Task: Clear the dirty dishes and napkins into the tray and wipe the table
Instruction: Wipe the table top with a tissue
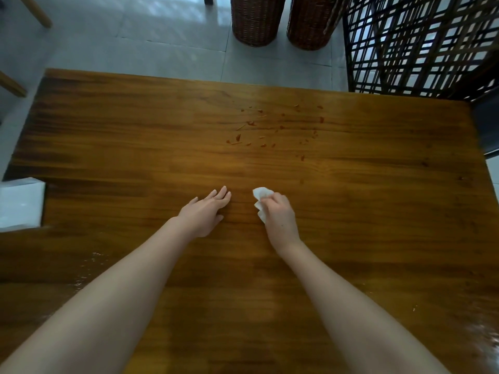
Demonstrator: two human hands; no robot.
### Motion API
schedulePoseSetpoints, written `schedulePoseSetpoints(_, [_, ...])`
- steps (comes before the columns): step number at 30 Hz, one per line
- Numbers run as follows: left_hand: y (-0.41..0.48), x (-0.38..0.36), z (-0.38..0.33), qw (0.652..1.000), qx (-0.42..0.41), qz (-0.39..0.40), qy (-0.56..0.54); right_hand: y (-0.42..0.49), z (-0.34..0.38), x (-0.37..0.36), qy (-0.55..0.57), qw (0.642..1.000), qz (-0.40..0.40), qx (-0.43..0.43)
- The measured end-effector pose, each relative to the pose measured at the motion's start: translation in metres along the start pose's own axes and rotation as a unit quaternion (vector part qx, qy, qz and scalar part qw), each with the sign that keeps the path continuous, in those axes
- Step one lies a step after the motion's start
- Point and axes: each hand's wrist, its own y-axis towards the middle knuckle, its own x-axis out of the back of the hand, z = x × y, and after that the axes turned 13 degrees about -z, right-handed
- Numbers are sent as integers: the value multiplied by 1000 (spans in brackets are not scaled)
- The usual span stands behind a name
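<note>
Wooden table (135,147) with red crumbs (270,128), right hand (279,217) gripping napkin (260,194), left hand (205,211) flat, tiled floor (151,31)

I have both hands over the middle of the brown wooden plank table (108,147). The left hand (206,211) rests on the tabletop and the right hand (279,215) is just beside it to the right, gripping a crumpled white paper napkin (260,195) against the wood. Beyond the hands, toward the far edge and slightly right, small reddish food scraps (270,128) lie scattered on the table, well apart from the napkin. A flat white rectangular object (20,203) sits at the table's left edge. Behind the far edge, two brown woven wicker cylinders (256,20) stand side by side on the grey tiled floor (108,36), and a dark lattice screen (421,44) stands to their right.
</note>
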Motion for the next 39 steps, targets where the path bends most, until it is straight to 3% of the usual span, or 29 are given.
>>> schedulePoseSetpoints(4, [1, 1, -2, 1000, 1, 2, 4, 5, -15, 9, -12, 993, 56, 103])
schedulePoseSetpoints(7, [1, 1, 0, 1000, -2, 5, 2, 21, -29, 18, -55, 990, 60, 115])
schedulePoseSetpoints(14, [1, -2, 4, 1000, -6, 0, -8, 56, -72, 39, -71, 993, -20, -95])
schedulePoseSetpoints(18, [1, -4, 6, 1000, -7, -9, -15, 57, -57, 29, -86, 980, -59, -170])
schedulePoseSetpoints(27, [0, -2, 1, 1000, 0, -11, -8, 31, -13, 3, -82, 995, 13, -58])
schedulePoseSetpoints(33, [-2, 4, -3, 1000, -5, 1, 5, 38, -32, 27, -124, 985, 69, 100])
schedulePoseSetpoints(39, [5, 14, -7, 999, -16, 22, 23, 45, -30, 26, -108, 987, 92, 79])
